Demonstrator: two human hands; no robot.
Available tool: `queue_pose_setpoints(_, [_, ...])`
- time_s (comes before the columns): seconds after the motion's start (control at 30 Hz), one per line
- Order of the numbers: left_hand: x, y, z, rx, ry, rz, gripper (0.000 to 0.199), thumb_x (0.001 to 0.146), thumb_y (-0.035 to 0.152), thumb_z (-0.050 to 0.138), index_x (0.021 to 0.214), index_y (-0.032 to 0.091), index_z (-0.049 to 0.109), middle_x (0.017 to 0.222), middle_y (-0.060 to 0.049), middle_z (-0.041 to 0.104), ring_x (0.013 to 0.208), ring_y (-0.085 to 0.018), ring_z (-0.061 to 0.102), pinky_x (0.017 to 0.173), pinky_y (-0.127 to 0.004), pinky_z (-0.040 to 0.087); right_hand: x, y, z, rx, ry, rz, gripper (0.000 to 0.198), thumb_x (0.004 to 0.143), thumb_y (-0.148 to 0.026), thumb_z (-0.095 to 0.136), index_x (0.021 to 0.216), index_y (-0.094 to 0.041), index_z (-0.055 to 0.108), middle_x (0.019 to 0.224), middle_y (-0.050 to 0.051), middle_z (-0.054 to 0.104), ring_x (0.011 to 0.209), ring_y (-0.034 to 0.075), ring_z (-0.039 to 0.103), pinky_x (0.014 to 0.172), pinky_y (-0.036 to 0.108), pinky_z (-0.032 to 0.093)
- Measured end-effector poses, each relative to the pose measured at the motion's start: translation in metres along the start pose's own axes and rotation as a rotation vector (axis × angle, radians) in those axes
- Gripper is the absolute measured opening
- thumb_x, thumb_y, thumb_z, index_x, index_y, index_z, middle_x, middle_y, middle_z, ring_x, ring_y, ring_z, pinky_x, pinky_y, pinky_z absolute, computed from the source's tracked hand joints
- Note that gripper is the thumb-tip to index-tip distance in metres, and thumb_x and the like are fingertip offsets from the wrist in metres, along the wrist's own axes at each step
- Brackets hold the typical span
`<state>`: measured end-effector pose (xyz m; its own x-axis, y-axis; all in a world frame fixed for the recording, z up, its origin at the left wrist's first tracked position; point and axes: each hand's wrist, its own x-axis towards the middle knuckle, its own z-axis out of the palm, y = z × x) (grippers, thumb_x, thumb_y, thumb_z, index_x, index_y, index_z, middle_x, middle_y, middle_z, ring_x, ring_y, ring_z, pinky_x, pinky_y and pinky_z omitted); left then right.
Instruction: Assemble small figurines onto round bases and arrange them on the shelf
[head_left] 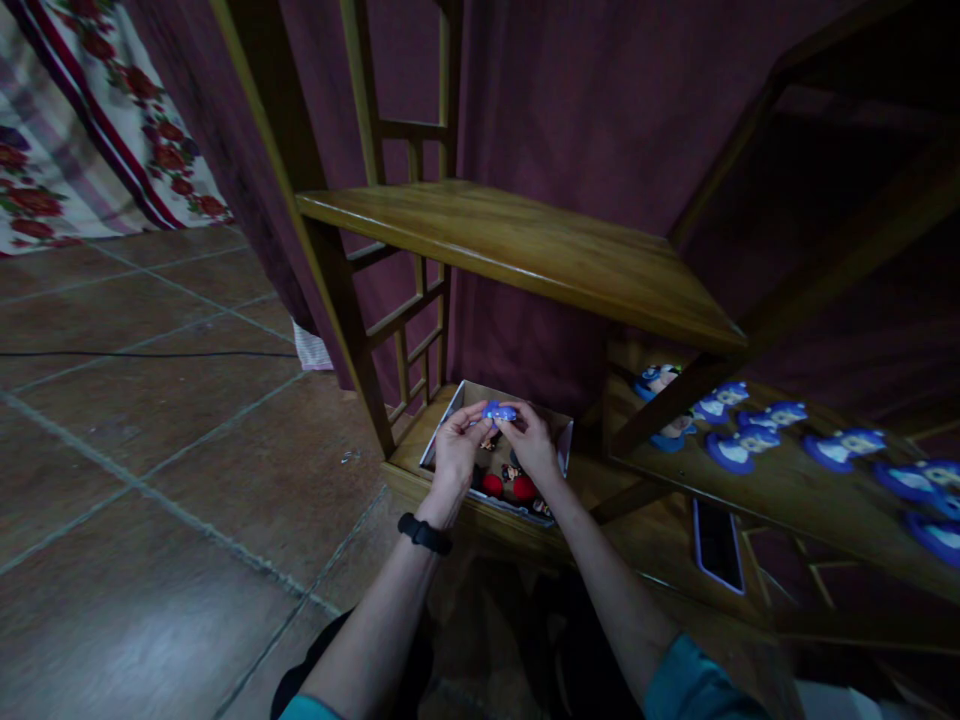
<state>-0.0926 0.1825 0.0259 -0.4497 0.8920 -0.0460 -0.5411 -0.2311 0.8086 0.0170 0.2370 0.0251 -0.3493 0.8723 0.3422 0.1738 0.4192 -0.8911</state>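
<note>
Above the open box [562,441] on the low wooden ledge [411,441], you hold a small blue piece [498,411] between the fingertips of both hands: your left hand [459,442] pinches one side, your right hand [535,446] the other. Beneath them, red-and-black figures [512,472] lie in the box. To your right, figures with blue bases [742,448] sit on a shelf [705,487], and a phone [718,546] lies lower down.

The step in hand looks like fine two-handed handling of the piece; whether you are turning, adjusting or just checking it, I cannot tell. As I judge it, the next move calls for a light, steady pinch, with one hand taking full hold before the other lets go, and room kept from the box walls.
</note>
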Motion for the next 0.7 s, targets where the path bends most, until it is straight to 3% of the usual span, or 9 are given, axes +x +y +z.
queue_pose_setpoints(0.3, [0.003,-0.012,-0.001,-0.027,0.106,-0.070,0.034,0.057,0.015,0.077,0.089,0.010,0.066,0.077,-0.006,0.069,0.066,-0.013,0.063,0.067,-0.029,0.052,-0.003,0.012,0.006,-0.164,0.010,0.112,0.015,0.076,-0.032,0.057,0.088,-0.023,0.059,0.084,0.001,0.065,0.079,0.016,0.062,0.073,0.027,0.049])
queue_pose_setpoints(0.47, [0.008,-0.010,-0.010,-0.068,0.099,-0.143,0.028,0.061,0.009,0.072,0.088,0.010,0.065,0.079,-0.007,0.069,0.067,-0.015,0.065,0.066,-0.029,0.054,0.000,0.020,0.006,-0.009,-0.107,0.123,0.023,0.077,-0.031,0.056,0.098,-0.023,0.059,0.097,0.001,0.065,0.084,0.015,0.062,0.078,0.029,0.049])
queue_pose_setpoints(0.57, [0.011,-0.006,-0.012,-0.078,0.103,-0.175,0.023,0.065,0.004,0.068,0.087,0.009,0.065,0.079,-0.008,0.068,0.066,-0.014,0.065,0.065,-0.027,0.055,0.003,0.022,0.005,0.100,-0.089,0.153,0.027,0.076,-0.032,0.056,0.100,-0.021,0.060,0.100,0.003,0.065,0.086,0.015,0.062,0.080,0.030,0.050])
queue_pose_setpoints(0.7, [0.012,-0.005,-0.010,-0.086,0.125,-0.209,0.019,0.066,0.001,0.066,0.083,0.008,0.066,0.078,-0.009,0.068,0.064,-0.014,0.065,0.063,-0.025,0.055,0.005,0.022,0.002,0.151,-0.045,0.179,0.022,0.075,-0.034,0.055,0.090,-0.020,0.063,0.090,0.003,0.066,0.080,0.016,0.062,0.074,0.031,0.052])
